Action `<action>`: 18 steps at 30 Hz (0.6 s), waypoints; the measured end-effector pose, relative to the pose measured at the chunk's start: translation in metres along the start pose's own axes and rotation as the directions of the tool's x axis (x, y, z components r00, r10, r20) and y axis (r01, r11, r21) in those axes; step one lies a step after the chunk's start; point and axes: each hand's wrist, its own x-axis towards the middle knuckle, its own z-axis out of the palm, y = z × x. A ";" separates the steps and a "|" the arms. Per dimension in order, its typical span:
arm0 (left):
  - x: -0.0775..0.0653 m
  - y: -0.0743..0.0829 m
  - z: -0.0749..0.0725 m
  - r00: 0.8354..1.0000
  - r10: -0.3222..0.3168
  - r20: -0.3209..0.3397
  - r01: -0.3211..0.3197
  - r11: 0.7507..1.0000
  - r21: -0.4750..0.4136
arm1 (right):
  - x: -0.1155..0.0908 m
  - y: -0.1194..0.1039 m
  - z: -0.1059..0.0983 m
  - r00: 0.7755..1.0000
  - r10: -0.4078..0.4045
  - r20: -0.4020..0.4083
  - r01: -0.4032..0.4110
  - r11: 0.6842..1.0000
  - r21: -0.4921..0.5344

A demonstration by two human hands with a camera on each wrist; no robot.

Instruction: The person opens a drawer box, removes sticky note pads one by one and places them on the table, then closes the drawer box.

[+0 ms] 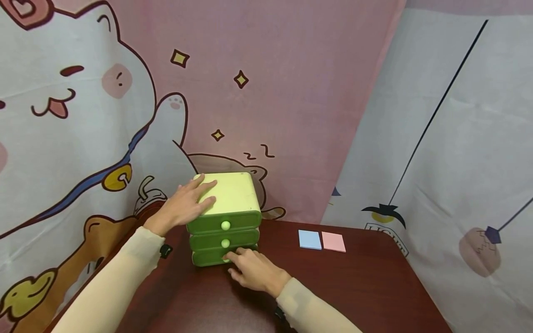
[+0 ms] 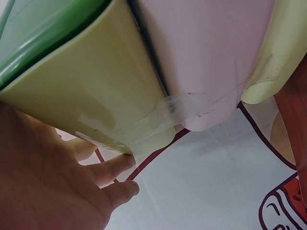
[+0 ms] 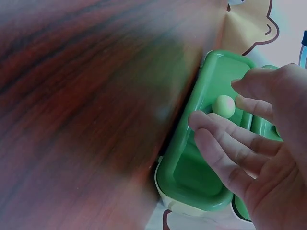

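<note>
A small drawer box with a pale yellow top and three green drawers stands on the dark red-brown table. My left hand rests spread on its top left edge; in the left wrist view that hand lies along the yellow casing, over the pink middle tier. At the bottom drawer is my right hand. In the right wrist view its round pale knob sits among my right fingers, one fingertip right at the knob, the thumb apart from it.
A blue sticky-note pad and a pink one lie side by side on the table, right of the box. Behind the table hangs a printed cloth with cartoon animals. Clear tape runs across the box's tiers.
</note>
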 end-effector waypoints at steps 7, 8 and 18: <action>0.000 0.000 0.000 1.000 0.001 0.001 -0.001 1.000 0.005 | 0.004 0.001 0.003 1.000 -0.005 0.001 0.005 1.000 -0.029; 0.000 0.000 0.000 1.000 0.000 0.002 0.000 1.000 0.006 | 0.005 0.001 0.003 1.000 -0.005 0.001 0.005 1.000 -0.031; -0.001 0.002 0.000 1.000 -0.004 0.002 0.004 1.000 0.011 | 0.010 0.000 0.005 1.000 -0.005 0.001 0.006 1.000 -0.031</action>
